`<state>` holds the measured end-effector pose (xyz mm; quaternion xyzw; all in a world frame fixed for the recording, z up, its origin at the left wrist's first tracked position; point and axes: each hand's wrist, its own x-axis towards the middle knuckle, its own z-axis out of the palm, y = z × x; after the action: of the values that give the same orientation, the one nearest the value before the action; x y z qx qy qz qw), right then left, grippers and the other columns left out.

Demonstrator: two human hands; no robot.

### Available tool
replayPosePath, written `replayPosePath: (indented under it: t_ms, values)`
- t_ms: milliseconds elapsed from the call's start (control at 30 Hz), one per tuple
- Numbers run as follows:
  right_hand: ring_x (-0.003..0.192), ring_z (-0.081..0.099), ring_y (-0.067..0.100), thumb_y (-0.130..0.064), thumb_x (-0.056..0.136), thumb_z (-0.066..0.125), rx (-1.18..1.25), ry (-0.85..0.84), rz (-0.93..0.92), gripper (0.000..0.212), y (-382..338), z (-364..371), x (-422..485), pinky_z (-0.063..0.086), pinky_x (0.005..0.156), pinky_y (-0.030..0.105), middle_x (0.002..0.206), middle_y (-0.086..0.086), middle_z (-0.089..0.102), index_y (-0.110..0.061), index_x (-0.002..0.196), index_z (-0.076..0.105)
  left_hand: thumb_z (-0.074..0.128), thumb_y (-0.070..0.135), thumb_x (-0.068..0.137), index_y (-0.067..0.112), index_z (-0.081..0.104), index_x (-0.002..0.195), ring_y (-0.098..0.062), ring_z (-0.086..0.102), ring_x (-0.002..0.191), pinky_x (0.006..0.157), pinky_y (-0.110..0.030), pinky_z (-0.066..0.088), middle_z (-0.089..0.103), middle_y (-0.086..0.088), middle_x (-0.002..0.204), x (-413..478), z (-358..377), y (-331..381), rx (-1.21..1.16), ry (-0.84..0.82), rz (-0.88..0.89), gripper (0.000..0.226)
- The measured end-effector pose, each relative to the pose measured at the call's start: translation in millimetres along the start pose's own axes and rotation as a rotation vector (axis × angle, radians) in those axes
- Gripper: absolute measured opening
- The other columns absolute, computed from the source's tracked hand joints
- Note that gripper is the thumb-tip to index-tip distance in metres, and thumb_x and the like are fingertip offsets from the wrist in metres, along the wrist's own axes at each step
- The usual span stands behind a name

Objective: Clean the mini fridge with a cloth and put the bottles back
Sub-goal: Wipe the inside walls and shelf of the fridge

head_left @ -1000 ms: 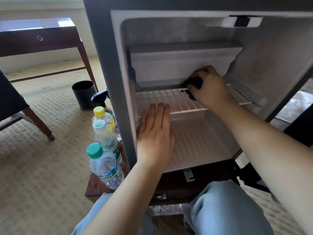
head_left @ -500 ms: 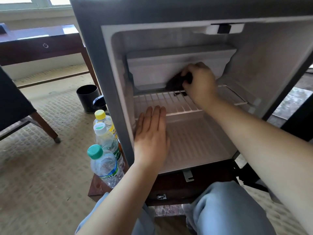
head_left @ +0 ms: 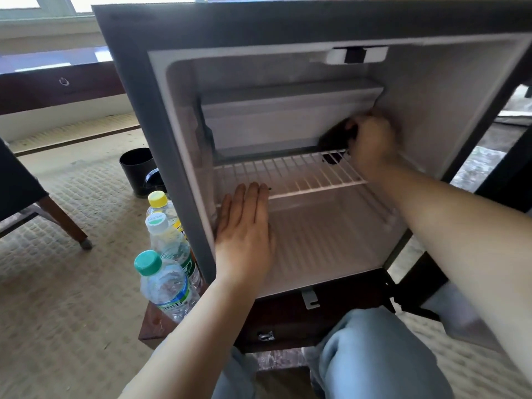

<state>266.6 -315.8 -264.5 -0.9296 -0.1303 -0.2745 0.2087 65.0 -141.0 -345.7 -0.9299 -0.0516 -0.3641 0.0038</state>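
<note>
**Dark cloth gripped at the freezer box's right corner; bottles stood outside the fridge**

The cloth [head_left: 335, 138] is held in the right hand [head_left: 371, 142], whose fingers are curled round it. It is pressed against the lower right corner of the freezer box [head_left: 288, 119], at the top of the mini fridge [head_left: 129, 82]. The cloth lies to the left of the hand, bunched under the fingers. A dark fold of it is seen just below, on the right end of the wire shelf [head_left: 288, 174].

The left hand [head_left: 244, 226] is laid flat at the left front of the lower compartment, with the fingers straight and together and nothing held. Its fingertips are at the front edge of the wire shelf, well apart from the cloth.

Three clear bottles are stood in a row outside the fridge, just beside its left wall, on the wooden stand [head_left: 288, 321] that carries it. The green-capped bottle [head_left: 164, 286] is nearest, the white-capped bottle [head_left: 167, 240] is behind it, and the yellow-capped bottle [head_left: 159, 203] is farthest. All three are upright and capped.

A black bin [head_left: 136, 168] is set on the carpet beyond the bottles; what it holds cannot be told.
</note>
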Motion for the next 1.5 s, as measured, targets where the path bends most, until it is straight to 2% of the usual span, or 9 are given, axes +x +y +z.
replayPosePath:
  t_ms: [233,400,567,767,867,1000,1167,1367,1500]
  values:
    - [0.095,0.061,0.031,-0.001,0.077,0.057,0.254,0.136,-0.056,0.029,-39.7,1.3,-3.4,0.043,0.083,0.025,0.112,0.017,0.061,-0.011,0.101,0.070,0.053,0.017,0.077,0.006,0.049,0.136,-0.029,0.046,0.131,0.113,-0.042,0.025,0.052,-0.011,0.139,1.1,-12.8,-3.3,-0.054,-0.096,0.010,0.060]
    - [0.099,0.060,0.022,-0.005,0.073,0.058,0.603,0.255,-0.069,0.031,-104.1,-10.4,-13.4,0.037,0.079,0.013,0.103,0.009,0.068,-0.013,0.099,0.072,0.047,0.023,0.080,0.007,0.063,0.118,-0.027,0.057,0.117,0.096,-0.036,0.048,0.062,-0.008,0.125,-4.6,-62.6,-10.7,-0.244,-0.155,-0.025,0.044]
    - [0.099,0.065,0.024,-0.011,0.076,0.063,1.178,0.111,-0.018,0.031,-193.8,-18.7,-31.1,0.052,0.087,0.035,0.100,0.007,0.071,-0.007,0.107,0.069,0.061,0.009,0.083,0.007,0.064,0.093,-0.023,0.054,0.094,0.083,-0.022,0.038,0.062,-0.004,0.098,-6.2,-115.8,-32.8,-0.198,0.052,-0.060,0.011]
    - [0.108,0.062,0.031,-0.003,0.085,0.060,0.890,-0.169,-0.109,0.038,-191.3,9.8,-75.7,0.043,0.086,0.022,0.113,0.016,0.069,-0.006,0.123,0.064,0.071,0.027,0.084,0.012,0.048,0.114,-0.013,0.057,0.084,0.075,-0.026,0.040,0.054,0.004,0.103,16.2,-140.1,-51.9,-0.265,0.078,-0.425,0.041]
    - [0.103,0.065,0.025,0.003,0.081,0.061,0.958,-0.245,-0.040,0.034,-175.9,7.6,-97.5,0.044,0.082,0.018,0.106,0.011,0.071,-0.008,0.112,0.069,0.068,0.029,0.085,0.018,0.052,0.103,-0.010,0.064,0.076,0.070,-0.028,0.044,0.064,0.008,0.095,26.7,-136.1,-50.4,-0.285,0.052,-0.429,0.026]
    - [0.091,0.068,0.013,-0.006,0.075,0.065,1.194,-0.039,-0.029,0.028,-195.8,-38.6,-87.6,0.053,0.083,0.028,0.094,0.004,0.074,-0.009,0.102,0.074,0.068,0.031,0.085,0.017,0.054,0.095,-0.017,0.064,0.081,0.066,-0.024,0.033,0.067,0.004,0.091,28.2,-132.9,-53.2,-0.248,0.059,-0.434,0.021]
    - [0.079,0.061,-0.003,0.001,0.071,0.064,1.284,0.050,-0.057,0.026,-210.6,-60.4,-89.2,0.048,0.076,0.013,0.080,-0.011,0.069,-0.016,0.088,0.074,0.065,0.031,0.087,0.021,0.051,0.092,-0.014,0.062,0.082,0.065,-0.023,0.034,0.066,0.006,0.090,28.5,-140.6,-57.7,-0.244,-0.021,-0.404,0.018]
    - [0.090,0.063,0.013,0.010,0.071,0.068,1.108,-0.099,-0.127,0.031,-179.4,-50.2,-145.0,0.050,0.086,0.024,0.094,0.001,0.066,-0.014,0.090,0.074,0.062,0.025,0.089,0.019,0.051,0.095,-0.016,0.056,0.081,0.062,-0.020,0.024,0.063,0.004,0.094,27.0,-146.3,-58.7,-0.272,-0.043,-0.357,0.014]
    - [0.091,0.063,0.010,0.005,0.076,0.066,1.085,0.182,-0.218,0.032,-204.1,-78.3,-118.6,0.050,0.087,0.018,0.099,0.005,0.068,-0.011,0.103,0.075,0.064,0.029,0.086,0.017,0.056,0.105,-0.017,0.060,0.097,0.072,-0.023,0.034,0.064,0.003,0.105,20.9,-150.2,-62.7,-0.290,-0.110,-0.357,0.023]
